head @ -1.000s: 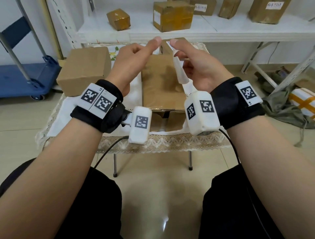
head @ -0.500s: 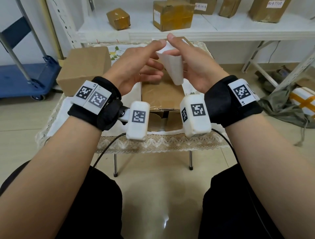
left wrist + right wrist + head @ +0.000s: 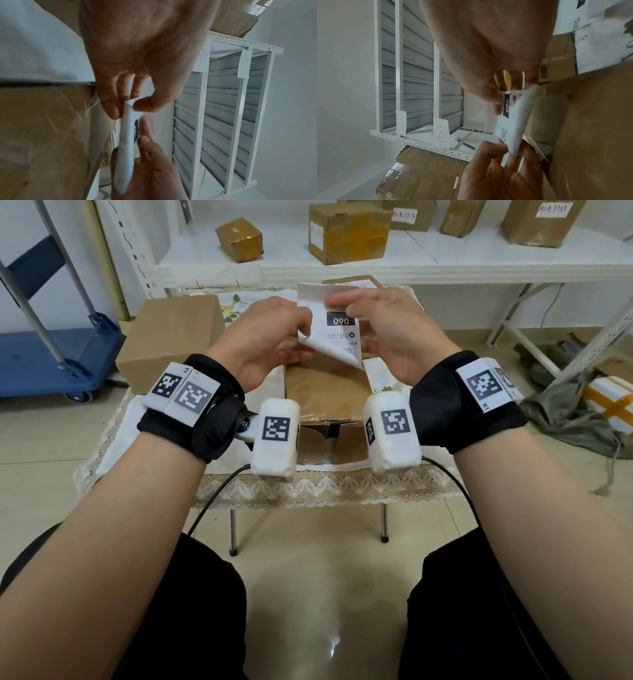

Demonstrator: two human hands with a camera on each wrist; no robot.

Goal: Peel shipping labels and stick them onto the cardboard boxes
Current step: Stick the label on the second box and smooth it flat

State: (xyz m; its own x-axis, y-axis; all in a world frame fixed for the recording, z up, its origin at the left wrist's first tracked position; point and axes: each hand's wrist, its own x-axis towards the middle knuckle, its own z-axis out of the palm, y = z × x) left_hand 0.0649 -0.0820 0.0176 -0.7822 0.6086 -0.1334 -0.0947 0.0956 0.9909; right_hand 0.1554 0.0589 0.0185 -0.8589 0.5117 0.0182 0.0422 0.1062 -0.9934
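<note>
the white paper shipping label (image 3: pixel 337 330) held up between both hands carries a black bar with white digits that read "090" in the head view, upside down, with small print "50v" below it; in the right wrist view the same bar (image 3: pixel 506 104) reads "060" sideways. two white paper tags (image 3: pixel 441 133) on the white metal shelf rack are handwritten in red, "15-2" at 7 o'clock and what looks like "15-3" to its left.
</note>
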